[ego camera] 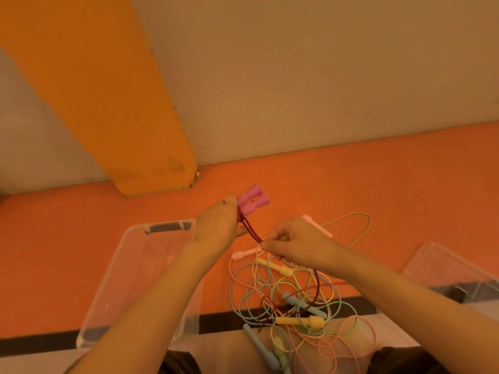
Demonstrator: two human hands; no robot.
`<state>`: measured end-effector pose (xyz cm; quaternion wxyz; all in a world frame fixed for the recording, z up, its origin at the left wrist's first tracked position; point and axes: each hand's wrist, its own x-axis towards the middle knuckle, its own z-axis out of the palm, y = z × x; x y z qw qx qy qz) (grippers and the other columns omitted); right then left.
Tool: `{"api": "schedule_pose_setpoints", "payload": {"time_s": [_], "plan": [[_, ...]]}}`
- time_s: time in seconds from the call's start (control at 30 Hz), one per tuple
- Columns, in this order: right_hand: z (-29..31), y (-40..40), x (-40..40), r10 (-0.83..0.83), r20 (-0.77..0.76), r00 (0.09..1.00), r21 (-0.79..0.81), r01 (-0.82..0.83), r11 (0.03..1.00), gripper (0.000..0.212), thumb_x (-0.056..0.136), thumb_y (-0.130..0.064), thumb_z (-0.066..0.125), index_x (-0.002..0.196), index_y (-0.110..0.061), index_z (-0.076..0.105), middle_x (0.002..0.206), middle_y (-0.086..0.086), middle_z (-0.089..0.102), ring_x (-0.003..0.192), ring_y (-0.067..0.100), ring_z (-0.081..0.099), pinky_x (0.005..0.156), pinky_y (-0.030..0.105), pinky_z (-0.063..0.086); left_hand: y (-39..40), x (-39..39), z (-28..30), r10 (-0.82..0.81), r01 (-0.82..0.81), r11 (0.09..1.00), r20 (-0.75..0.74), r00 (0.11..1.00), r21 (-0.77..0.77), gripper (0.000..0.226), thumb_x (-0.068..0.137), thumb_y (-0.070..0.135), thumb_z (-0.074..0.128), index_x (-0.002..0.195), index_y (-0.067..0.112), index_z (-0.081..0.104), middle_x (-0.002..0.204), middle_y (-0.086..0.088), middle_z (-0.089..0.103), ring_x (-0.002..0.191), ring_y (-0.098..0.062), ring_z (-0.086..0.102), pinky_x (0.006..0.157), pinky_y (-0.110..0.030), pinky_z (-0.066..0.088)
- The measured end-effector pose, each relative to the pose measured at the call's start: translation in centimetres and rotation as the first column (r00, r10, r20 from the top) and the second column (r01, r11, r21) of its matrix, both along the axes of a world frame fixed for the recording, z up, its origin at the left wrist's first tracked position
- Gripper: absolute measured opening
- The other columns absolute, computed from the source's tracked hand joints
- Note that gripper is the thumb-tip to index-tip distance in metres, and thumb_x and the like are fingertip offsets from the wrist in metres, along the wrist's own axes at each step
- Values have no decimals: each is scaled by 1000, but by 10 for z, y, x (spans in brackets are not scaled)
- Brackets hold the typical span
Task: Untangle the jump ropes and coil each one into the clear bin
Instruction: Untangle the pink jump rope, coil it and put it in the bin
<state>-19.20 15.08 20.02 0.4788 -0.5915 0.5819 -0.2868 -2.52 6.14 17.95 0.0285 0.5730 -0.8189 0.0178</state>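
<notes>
My left hand (218,225) grips two pink jump-rope handles (252,202) held side by side above the orange floor. Their dark red cord (249,230) runs from the handles down to my right hand (294,242), which pinches it between thumb and fingers. Past my right hand the cord drops into a tangled heap of pastel ropes (294,298) with yellow, blue, green and pale pink handles. An empty clear bin (127,268) lies to the left, under my left forearm.
A second clear container (448,268) sits at the right edge. An orange pillar (113,103) and a beige wall stand behind. A dark strip (351,302) crosses the floor near my knees.
</notes>
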Motion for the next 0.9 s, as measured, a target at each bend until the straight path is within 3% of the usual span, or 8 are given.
{"api": "schedule_pose_setpoints", "payload": {"time_s": [0.2,0.3,0.57,0.7,0.83,0.9], "plan": [[5,-1,-7,47,57,997,-9,-46,999,16,87,-16,68,71,-14,64,52,-2,54,41,6,40,41,19,28,6,-8,-1,-108,111,993,79,991,-36,68,78,63,62,119,15,38,107,-8,58,96,-31,62,66,-36,42],[10,0,-10,67,144,987,-21,-64,998,23,88,-10,66,67,-20,61,53,-1,55,38,1,40,39,15,30,10,-14,5,-121,125,992,97,988,-29,69,79,60,61,125,15,38,111,-8,57,100,-31,60,66,-34,35],[12,-3,-19,30,177,984,-12,-28,1000,14,87,-9,66,74,-14,62,52,-2,53,37,4,40,39,17,31,16,-17,8,-179,192,978,142,974,-85,55,89,53,53,128,17,38,109,-7,57,98,-31,59,66,-32,32],[14,-9,-32,11,60,998,-82,-6,997,17,82,-4,70,72,-16,63,55,-7,57,44,-1,46,47,16,34,15,-14,9,-199,215,971,147,969,-105,54,88,50,55,129,18,39,108,-7,58,96,-31,60,65,-32,30],[12,-12,-44,46,-264,963,-226,-108,968,11,79,-13,75,73,-15,67,58,-10,57,50,-2,50,50,13,34,15,-15,9,-243,266,961,224,944,-76,57,87,49,55,131,19,36,112,-7,57,100,-30,58,67,-32,29],[12,-12,-48,76,-356,931,-282,-185,941,7,80,-19,75,79,-14,72,66,-9,60,58,-1,52,55,14,36,16,-16,8,-281,302,952,244,928,-52,56,87,50,55,130,20,37,112,-7,57,100,-29,57,68,-32,29]]}}
